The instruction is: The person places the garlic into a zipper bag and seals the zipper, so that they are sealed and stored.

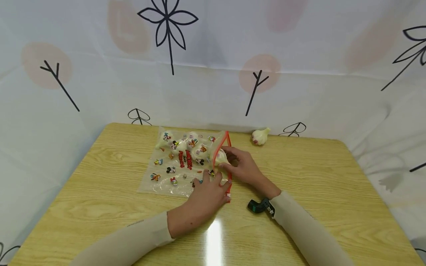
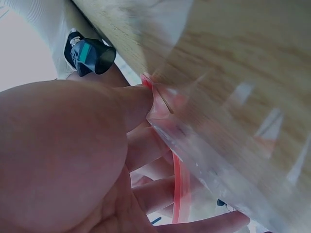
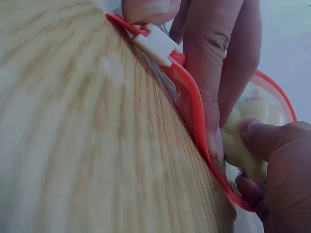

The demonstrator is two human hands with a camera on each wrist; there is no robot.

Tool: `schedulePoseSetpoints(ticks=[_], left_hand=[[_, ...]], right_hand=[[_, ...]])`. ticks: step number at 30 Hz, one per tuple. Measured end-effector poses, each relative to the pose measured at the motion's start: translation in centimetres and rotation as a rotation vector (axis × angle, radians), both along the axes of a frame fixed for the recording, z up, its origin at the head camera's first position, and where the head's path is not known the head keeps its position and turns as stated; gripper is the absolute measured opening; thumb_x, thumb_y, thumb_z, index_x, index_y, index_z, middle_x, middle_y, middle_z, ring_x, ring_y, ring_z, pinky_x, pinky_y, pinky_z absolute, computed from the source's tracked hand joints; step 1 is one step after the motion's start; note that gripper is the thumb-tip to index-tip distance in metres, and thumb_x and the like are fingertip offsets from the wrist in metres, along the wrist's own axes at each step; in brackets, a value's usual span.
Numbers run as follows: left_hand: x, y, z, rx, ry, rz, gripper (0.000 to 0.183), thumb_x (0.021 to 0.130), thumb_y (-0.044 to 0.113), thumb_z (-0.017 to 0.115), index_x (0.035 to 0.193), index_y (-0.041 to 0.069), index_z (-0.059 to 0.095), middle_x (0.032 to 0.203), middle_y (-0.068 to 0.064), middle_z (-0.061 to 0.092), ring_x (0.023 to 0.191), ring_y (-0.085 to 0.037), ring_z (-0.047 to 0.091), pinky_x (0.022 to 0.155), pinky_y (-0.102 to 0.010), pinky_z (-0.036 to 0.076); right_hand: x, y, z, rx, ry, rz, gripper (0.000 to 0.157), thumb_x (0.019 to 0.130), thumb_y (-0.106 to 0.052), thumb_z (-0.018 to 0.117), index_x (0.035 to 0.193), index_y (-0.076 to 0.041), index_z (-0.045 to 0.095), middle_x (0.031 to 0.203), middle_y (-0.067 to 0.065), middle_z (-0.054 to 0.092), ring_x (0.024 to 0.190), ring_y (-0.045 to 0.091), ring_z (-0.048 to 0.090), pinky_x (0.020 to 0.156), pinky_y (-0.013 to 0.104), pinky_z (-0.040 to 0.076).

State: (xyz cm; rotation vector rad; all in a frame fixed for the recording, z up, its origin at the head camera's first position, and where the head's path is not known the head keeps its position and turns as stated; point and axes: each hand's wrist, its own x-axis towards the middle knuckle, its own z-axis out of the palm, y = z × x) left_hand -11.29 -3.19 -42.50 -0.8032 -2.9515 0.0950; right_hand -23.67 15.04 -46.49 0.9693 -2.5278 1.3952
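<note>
A clear zip bag (image 1: 179,181) with cartoon prints lies flat, its red-edged mouth (image 3: 199,114) facing right and standing partly apart. Several pale garlic bulbs show through its upper part. At that mouth my right hand (image 1: 244,166) grips a garlic bulb (image 1: 221,157) between thumb and fingers, the bulb partly inside. My left hand (image 1: 203,197) lies on the bag's lower right, fingers spread and fairly straight at the red edge. In the left wrist view the left thumb (image 2: 138,102) touches the zip's end corner. A white slider (image 3: 155,46) sits near that corner.
Another garlic bulb (image 1: 260,136) rests on the wooden table (image 1: 316,177) near its back edge, right of the bag. Behind the table hangs a white patterned cloth (image 1: 206,92). A dark wrist device (image 1: 261,207) is strapped beside the right sleeve.
</note>
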Motion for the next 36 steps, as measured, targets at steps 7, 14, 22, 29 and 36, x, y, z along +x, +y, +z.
schedulePoseSetpoints(ticks=[7, 14, 22, 29, 36], left_hand=[[0.0, 0.0, 0.0, -0.017, 0.025, -0.02, 0.052, 0.105, 0.058, 0.056, 0.148, 0.028, 0.064, 0.145, -0.012, 0.058, 0.129, -0.053, 0.056, 0.074, -0.063, 0.06], [0.0, 0.2, -0.2, -0.003, 0.054, -0.005, 0.051, 0.104, 0.059, 0.058, 0.144, 0.028, 0.065, 0.147, -0.008, 0.055, 0.128, -0.053, 0.056, 0.073, -0.062, 0.059], [0.0, 0.1, 0.0, -0.056, 0.056, -0.008, 0.054, 0.106, 0.061, 0.054, 0.149, 0.031, 0.063, 0.141, -0.008, 0.06, 0.125, -0.05, 0.057, 0.072, -0.059, 0.061], [0.0, 0.0, 0.0, -0.002, 0.016, 0.007, 0.052, 0.106, 0.059, 0.055, 0.149, 0.031, 0.063, 0.149, -0.007, 0.056, 0.132, -0.05, 0.054, 0.078, -0.062, 0.059], [0.1, -0.2, 0.1, 0.037, -0.033, 0.034, 0.052, 0.105, 0.059, 0.057, 0.149, 0.031, 0.063, 0.153, -0.009, 0.056, 0.14, -0.051, 0.048, 0.086, -0.067, 0.057]], right_hand=[[-0.1, -1.5, 0.0, -0.024, -0.013, -0.011, 0.041, 0.096, -0.016, 0.08, 0.134, -0.007, 0.068, 0.131, 0.011, 0.073, 0.119, 0.024, 0.071, 0.094, 0.041, 0.06], [-0.2, -2.8, -0.1, -0.031, -0.036, -0.079, 0.034, 0.095, -0.016, 0.082, 0.125, -0.006, 0.069, 0.121, 0.011, 0.077, 0.113, 0.024, 0.074, 0.09, 0.037, 0.062], [-0.5, -4.2, 0.1, -0.035, 0.019, -0.175, 0.016, 0.098, -0.018, 0.078, 0.114, -0.014, 0.078, 0.11, 0.004, 0.079, 0.099, 0.017, 0.076, 0.084, 0.035, 0.062], [-0.4, -4.3, 0.2, 0.015, 0.131, -0.283, 0.006, 0.095, -0.008, 0.077, 0.1, -0.007, 0.079, 0.092, 0.009, 0.073, 0.084, 0.023, 0.069, 0.075, 0.039, 0.057], [-0.1, -3.5, -0.2, 0.011, 0.152, -0.286, 0.011, 0.096, -0.011, 0.078, 0.107, -0.008, 0.079, 0.1, 0.009, 0.073, 0.085, 0.023, 0.067, 0.079, 0.042, 0.057]])
